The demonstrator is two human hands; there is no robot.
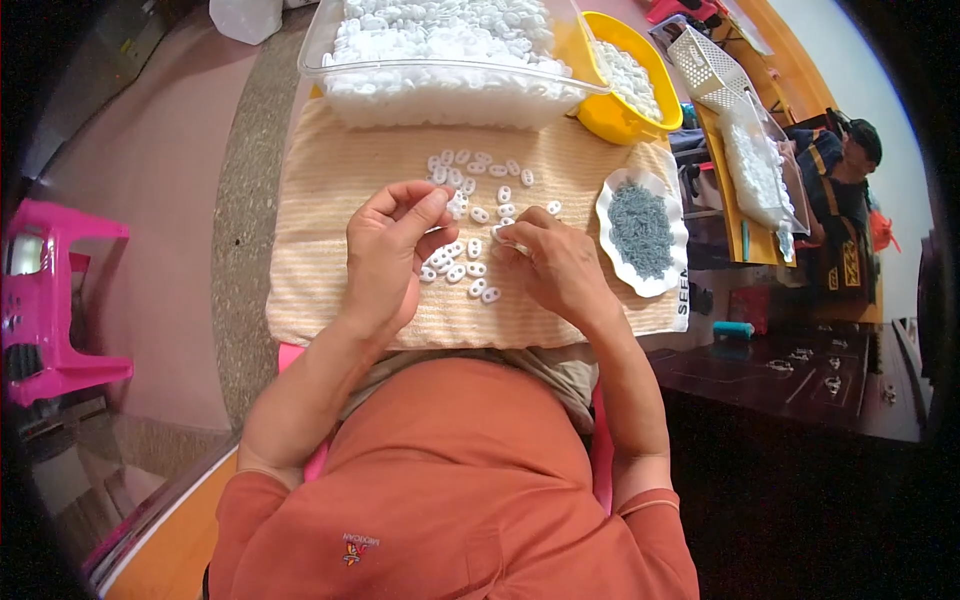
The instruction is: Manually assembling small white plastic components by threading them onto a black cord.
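Note:
Many small white oval plastic pieces with two holes (pixel 480 215) lie scattered on a striped beige towel (pixel 320 230). My left hand (pixel 385 255) is raised over their left side, thumb and fingers pinched on one white piece, mostly hidden by the fingertips. To its right, my right hand (pixel 560 262) reaches down with bent fingers, its fingertips closed on another white piece at the towel. A white dish with a wavy rim (pixel 677 210), to the right of my right hand, holds many tiny grey-blue parts (pixel 641 232).
A clear plastic bin (pixel 450 95) heaped with white pieces stands at the towel's far edge, beside a yellow basin (pixel 625 125) of more pieces. A pink stool (pixel 60 300) is at left. At right, a person (pixel 840 180) sits by another clear bin (pixel 760 170).

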